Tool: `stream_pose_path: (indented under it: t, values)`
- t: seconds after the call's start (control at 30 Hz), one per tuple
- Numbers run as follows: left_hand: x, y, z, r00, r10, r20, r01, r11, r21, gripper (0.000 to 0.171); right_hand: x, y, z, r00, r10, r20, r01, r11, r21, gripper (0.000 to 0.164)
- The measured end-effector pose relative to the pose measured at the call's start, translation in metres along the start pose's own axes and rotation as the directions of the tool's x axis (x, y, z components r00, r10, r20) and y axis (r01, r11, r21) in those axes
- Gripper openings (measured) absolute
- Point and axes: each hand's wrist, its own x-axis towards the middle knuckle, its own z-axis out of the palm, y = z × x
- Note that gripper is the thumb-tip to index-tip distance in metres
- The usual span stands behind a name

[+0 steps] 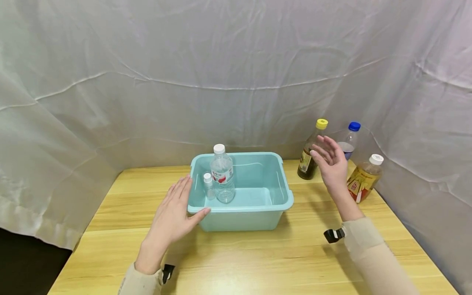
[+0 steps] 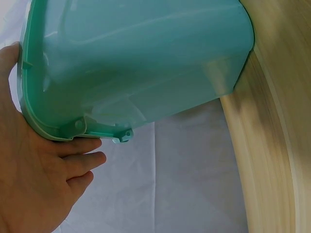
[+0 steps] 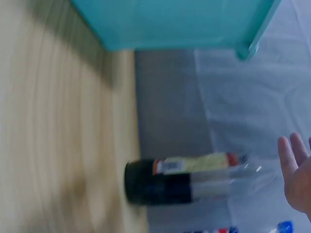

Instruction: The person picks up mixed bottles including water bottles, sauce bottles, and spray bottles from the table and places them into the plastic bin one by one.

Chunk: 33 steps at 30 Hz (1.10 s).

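Observation:
A light teal plastic bin (image 1: 241, 221) stands on the table. My left hand (image 1: 170, 219) rests at its front left corner, fingers straight along the left rim and thumb over the front rim. Inside, at the left, a clear water bottle with a white cap (image 1: 223, 189) stands beside a small clear bottle (image 1: 209, 189). My right hand (image 1: 333, 171) is raised to the right of the bin, fingers loosely bent and holding nothing. Nearest to it are a dark-liquid bottle with a yellow cap (image 1: 307, 162) and a blue-capped bottle (image 1: 348, 141), partly hidden behind the hand.
To the right, a white-capped bottle of amber drink (image 1: 363, 182) with a yellow label leans in view near the table's right edge. Grey cloth (image 1: 236, 110) hangs behind and along both sides of the wooden table (image 1: 258, 262).

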Motion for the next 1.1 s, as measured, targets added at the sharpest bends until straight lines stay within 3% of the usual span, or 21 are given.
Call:
stream_pose_path:
  t: [0.17,0.27,0.43,0.63,0.87,1.1]
  values:
    - [0.000,0.000,0.000,1.000,0.000,-0.001,0.000,1.000,0.002,0.102,0.008,0.016,-0.015,0.993,-0.018,-0.118,0.003,0.992,-0.127,0.060]
    - [0.000,0.000,-0.001,1.000,-0.002,-0.001,0.002,1.000,0.004,0.102,0.008,0.023,-0.019,0.989,-0.041,-0.141,0.009,0.977,-0.214,0.063]
    - [0.000,0.000,0.000,1.000,0.001,0.002,-0.001,1.000,0.004,0.102,0.011,0.036,-0.023,0.990,-0.055,-0.131,0.007,0.939,-0.345,0.070]
    - [0.000,0.001,0.000,1.000,-0.002,0.003,0.002,1.000,0.000,0.103,0.025,0.065,-0.034,0.994,-0.054,-0.095,0.006,0.895,-0.445,0.077]
    - [0.000,0.001,0.000,1.000,-0.002,0.003,0.002,1.000,-0.001,0.102,0.033,0.079,-0.034,0.997,-0.059,-0.049,0.027,0.870,-0.493,0.083]
    - [-0.001,0.000,0.000,1.000,0.006,-0.009,-0.006,1.000,0.004,0.101,0.033,0.086,-0.031,0.997,-0.070,-0.038,0.037,0.823,-0.567,0.090]
